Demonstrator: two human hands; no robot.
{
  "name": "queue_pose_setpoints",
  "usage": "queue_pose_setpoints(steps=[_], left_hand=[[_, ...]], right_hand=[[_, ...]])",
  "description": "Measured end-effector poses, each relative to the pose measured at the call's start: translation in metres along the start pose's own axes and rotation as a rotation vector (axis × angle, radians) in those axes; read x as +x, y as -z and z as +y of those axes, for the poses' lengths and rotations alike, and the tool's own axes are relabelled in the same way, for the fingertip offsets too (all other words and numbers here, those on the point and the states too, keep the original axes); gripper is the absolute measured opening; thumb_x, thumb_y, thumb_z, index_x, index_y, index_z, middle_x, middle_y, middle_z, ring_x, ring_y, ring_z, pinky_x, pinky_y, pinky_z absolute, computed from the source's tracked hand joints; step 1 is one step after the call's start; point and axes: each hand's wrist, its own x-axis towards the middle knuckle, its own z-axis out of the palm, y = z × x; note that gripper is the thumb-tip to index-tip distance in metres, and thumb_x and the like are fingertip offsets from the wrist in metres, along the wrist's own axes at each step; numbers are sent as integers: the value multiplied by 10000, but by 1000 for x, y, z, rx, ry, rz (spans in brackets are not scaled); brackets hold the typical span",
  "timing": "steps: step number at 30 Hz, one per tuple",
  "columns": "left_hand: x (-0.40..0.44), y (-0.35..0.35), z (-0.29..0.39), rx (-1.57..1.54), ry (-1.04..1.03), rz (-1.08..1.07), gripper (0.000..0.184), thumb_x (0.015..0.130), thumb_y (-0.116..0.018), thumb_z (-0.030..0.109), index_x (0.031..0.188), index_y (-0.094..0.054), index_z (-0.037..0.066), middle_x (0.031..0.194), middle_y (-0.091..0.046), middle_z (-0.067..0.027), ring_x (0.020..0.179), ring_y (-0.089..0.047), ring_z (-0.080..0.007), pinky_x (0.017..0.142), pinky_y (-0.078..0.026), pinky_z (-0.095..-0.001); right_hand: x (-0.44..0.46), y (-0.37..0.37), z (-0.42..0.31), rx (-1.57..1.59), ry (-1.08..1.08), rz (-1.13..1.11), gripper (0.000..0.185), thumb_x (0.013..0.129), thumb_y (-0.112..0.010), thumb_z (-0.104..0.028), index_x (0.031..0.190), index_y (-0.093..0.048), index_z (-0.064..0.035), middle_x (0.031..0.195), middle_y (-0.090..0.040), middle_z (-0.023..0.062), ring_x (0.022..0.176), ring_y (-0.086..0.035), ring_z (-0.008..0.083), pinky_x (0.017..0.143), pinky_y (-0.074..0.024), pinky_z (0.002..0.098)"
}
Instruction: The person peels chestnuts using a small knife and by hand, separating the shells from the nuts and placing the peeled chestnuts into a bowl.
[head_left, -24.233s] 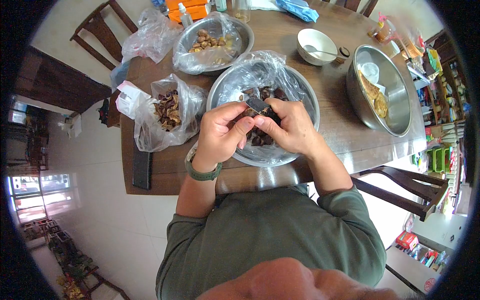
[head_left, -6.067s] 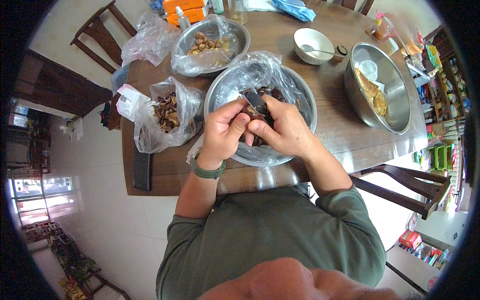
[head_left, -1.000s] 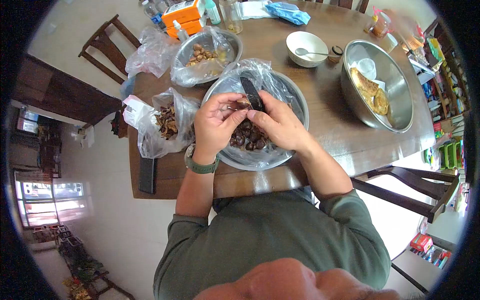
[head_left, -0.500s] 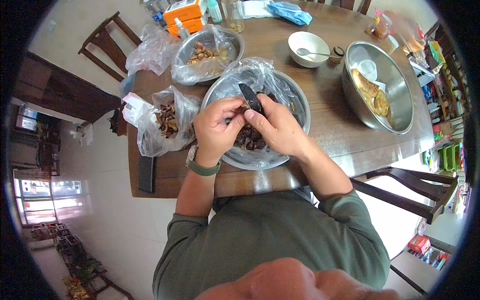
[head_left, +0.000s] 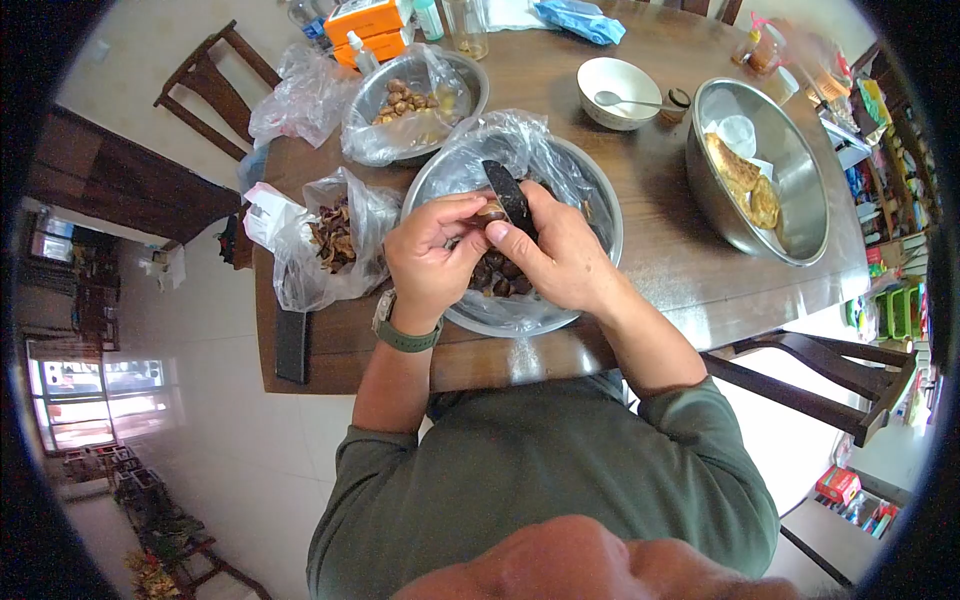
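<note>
Room right, crowded left
You can pass between the front basin (head_left: 514, 328) and steel bowl (head_left: 802, 172), from the table's (head_left: 665, 275) near edge to the white bowl (head_left: 620, 82); bag (head_left: 372, 228) and far basin (head_left: 476, 86) block your left.

Legible text: none | orange boxes (head_left: 370, 30), far left edge of counter (head_left: 660, 250): print too small | red box (head_left: 838, 485): marks unreadable

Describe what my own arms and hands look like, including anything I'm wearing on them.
Both your left hand and right hand are ungloved. Your left wrist carries a watch with a green strap and a silver-looking case. The right wrist shows nothing worn. Dark green sleeves end around the elbows, leaving both forearms uncovered.
</note>
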Motion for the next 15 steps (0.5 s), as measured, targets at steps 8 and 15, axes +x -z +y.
queue_pose_setpoints(steps=[8, 15], left_hand=[[-2, -2, 1, -49, 6, 9, 270, 840, -647, -118, 1094, -579, -52, 1134, -641, -180, 984, -662, -207, 871, -551, -319], [-5, -1, -3, -63, -12, -2, 310, 836, -634, -142, 1130, -586, -54, 1160, -632, -184, 1040, -641, -218, 903, -541, -330]], right_hand=[[-1, -1, 2, -68, 48, 16, 449, 914, -619, -385, 912, -467, 38, 717, -571, 279, 734, -585, 488, 616, -452, 475], [-2, -1, 1, -52, 69, 26, 436, 911, -623, -374, 916, -468, 34, 709, -572, 273, 732, -590, 485, 608, -452, 478]])
